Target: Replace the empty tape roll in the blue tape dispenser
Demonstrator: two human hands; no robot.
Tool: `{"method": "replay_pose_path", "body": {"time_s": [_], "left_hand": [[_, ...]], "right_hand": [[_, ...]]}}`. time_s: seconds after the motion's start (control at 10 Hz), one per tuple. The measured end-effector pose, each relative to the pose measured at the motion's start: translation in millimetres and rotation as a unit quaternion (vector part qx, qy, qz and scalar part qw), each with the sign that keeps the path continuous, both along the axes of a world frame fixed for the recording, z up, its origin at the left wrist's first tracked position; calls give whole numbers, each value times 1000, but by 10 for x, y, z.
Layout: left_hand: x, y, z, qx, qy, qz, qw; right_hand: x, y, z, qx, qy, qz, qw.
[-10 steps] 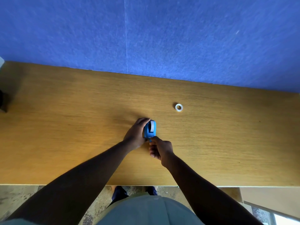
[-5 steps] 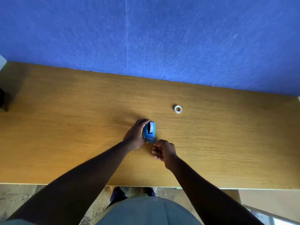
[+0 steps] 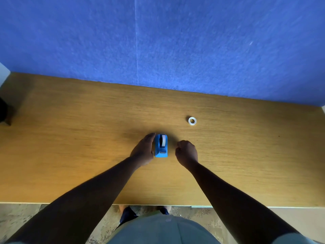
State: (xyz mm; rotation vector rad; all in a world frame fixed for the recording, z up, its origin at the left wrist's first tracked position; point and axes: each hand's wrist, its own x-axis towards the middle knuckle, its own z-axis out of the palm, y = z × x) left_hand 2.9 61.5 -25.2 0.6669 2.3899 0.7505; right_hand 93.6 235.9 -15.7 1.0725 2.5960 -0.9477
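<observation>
2 hands flank the blue tape dispenser (image 3: pixel 161 146): left hand (image 3: pixel 143 150) flat against its side, right hand (image 3: pixel 186 152) curled, holding nothing visible. A roll sits inside. Judged finishing; small ring (image 3: pixel 192 121) lies beyond the right hand, possibly for clearing.

My left hand (image 3: pixel 142 150) covers the dispenser's (image 3: pixel 161 146) left side. I can't tell whether my right hand's (image 3: pixel 186 152) curled fingers hold anything. A dark object (image 3: pixel 3 112) is cut off at the left edge.
</observation>
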Motion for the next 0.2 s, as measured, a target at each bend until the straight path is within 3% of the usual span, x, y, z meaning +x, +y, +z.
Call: {"method": "replay_pose_path", "body": {"time_s": [0.2], "left_hand": [[-89, -58, 5, -63, 58, 11, 996]], "right_hand": [[-144, 79, 98, 89, 23, 127, 988]]}}
